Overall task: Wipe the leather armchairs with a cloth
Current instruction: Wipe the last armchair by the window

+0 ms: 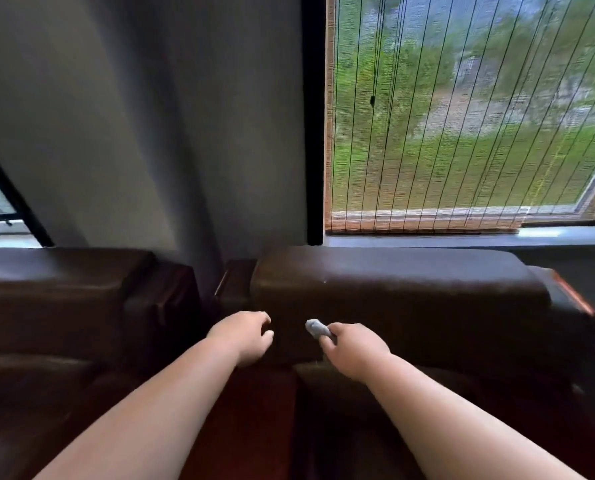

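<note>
The right hand (353, 348) clenches a small grey cloth (316, 328), bunched so tight that only a nub pokes out past the thumb, held against or just off the backrest of the right chair (393, 292); which, I cannot tell. The left hand (245, 336) holds nothing, fingers loosely curled, just left of the cloth near the backrest's left edge.

With so little cloth exposed, knuckles or nails may drag on the leather instead, and each pass would cover only a narrow strip, leaving patches missed. The gap between this chair and the left chair (64, 289), left of the empty hand, could swallow a dropped cloth.

The leather is dark brown, glossy and smooth, with a tiny pale fleck above the grip.
</note>
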